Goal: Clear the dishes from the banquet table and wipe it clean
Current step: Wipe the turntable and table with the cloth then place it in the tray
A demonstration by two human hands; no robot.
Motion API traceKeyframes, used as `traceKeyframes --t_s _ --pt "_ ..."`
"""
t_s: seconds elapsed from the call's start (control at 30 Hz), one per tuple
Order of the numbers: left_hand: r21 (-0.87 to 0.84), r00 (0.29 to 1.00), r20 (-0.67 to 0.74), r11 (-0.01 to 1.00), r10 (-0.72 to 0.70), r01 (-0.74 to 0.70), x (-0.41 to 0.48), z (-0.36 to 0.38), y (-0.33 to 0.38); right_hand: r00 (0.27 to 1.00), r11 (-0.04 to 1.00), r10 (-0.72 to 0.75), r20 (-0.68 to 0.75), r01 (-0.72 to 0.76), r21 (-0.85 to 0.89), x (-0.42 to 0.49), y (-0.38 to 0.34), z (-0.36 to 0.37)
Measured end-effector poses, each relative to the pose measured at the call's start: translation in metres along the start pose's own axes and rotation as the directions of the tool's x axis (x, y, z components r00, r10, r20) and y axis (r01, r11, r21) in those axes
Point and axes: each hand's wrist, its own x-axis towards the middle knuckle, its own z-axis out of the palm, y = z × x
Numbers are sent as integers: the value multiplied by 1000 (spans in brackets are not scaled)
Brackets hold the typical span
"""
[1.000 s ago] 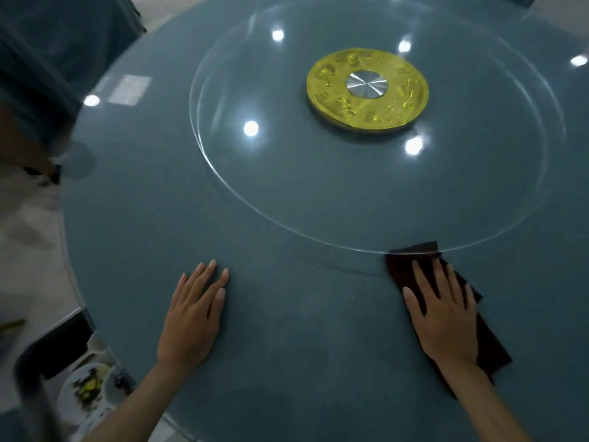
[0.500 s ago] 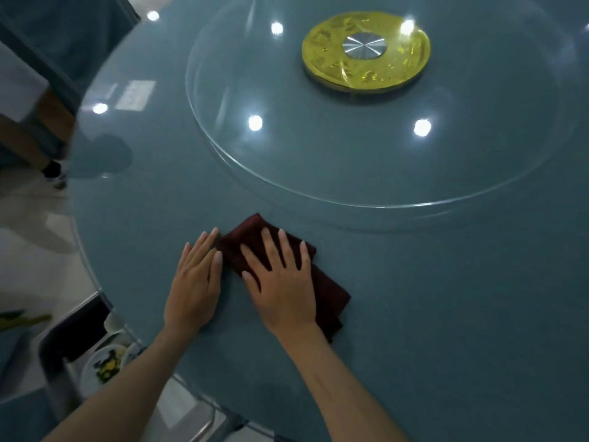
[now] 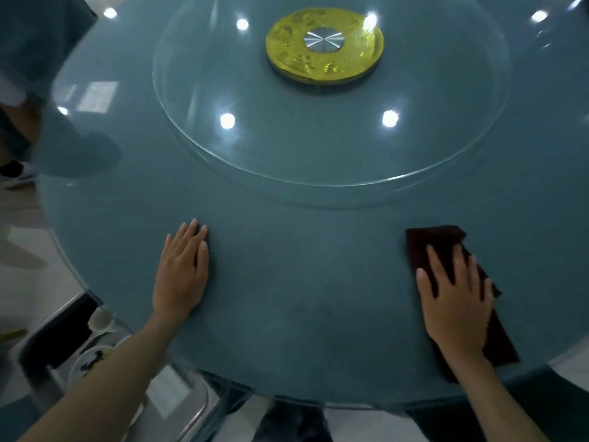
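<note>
Both hands apart now: right hand (image 3: 454,301) slid cloth (image 3: 436,247) rightward.

the round blue-grey glass-topped counter (image 3: 302,282) carries a clear round glass turntable (image 3: 287,148) on a gold disc hub (image 3: 325,71) at its middle. a folded dark maroon cloth (image 3: 446,250) lies flat near the counter's front right edge, a hand pressed on it.

- The right hand (image 3: 454,301) covers the middle of the dark red cloth (image 3: 436,244).
- The glass turntable (image 3: 223,148) runs off the top edge.
- Dirty plates (image 3: 90,358) below the table's rim are blurred and partly hidden by the left forearm.
</note>
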Motion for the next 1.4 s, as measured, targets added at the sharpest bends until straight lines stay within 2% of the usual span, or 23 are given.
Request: traceKeyframes --t_s 0.1,0.2,0.27,0.47,0.63,0.7,0.8,0.87,0.97,1.1,1.2,1.27,1.4 --pt "21 1000 -6 1000 8 -8 0 1 -2 998 998 61 12 -61 1 -4 6 -2" --pt "28 1000 -18 999 20 -19 1 3 -3 990 990 140 -6 -139 29 -13 -18 3" --pt "23 999 -26 999 31 -31 1 4 -6 990 990 141 -19 -140 30 -24 -41 10" --pt "-69 999 19 997 29 -27 3 0 -10 996 997 -76 -35 75 -25 -86 -176 36" --pt "-2 978 87 982 189 -189 16 -25 -37 959 961 -270 -84 273 36 -152 -297 59" --pt "35 947 136 954 290 -297 16 -33 -53 941 941 -333 -54 335 39 -169 -318 63" --pt "-28 898 190 916 397 -400 14 -32 -70 906 905 -423 -26 424 31 -170 -302 59" --pt "-57 900 191 920 391 -388 16 -31 -72 932 932 -361 -37 361 6 -160 -265 56" --pt "-48 901 171 916 400 -397 15 -31 -70 992 994 -100 -72 97 -41 -146 -186 44" --pt "-41 906 168 921 388 -387 12 -26 -70 988 989 145 -58 -147 -27 -131 -98 25" --pt "-30 908 168 922 385 -385 11 -24 -71 961 963 267 -72 -269 -11 -128 -107 28" --pt "-24 907 169 922 386 -387 11 -24 -69 954 959 281 -101 -283 -9 -131 -138 33" --pt "-9 901 157 913 404 -407 9 -25 -68 995 998 60 -79 -61 -18 -138 -217 46"
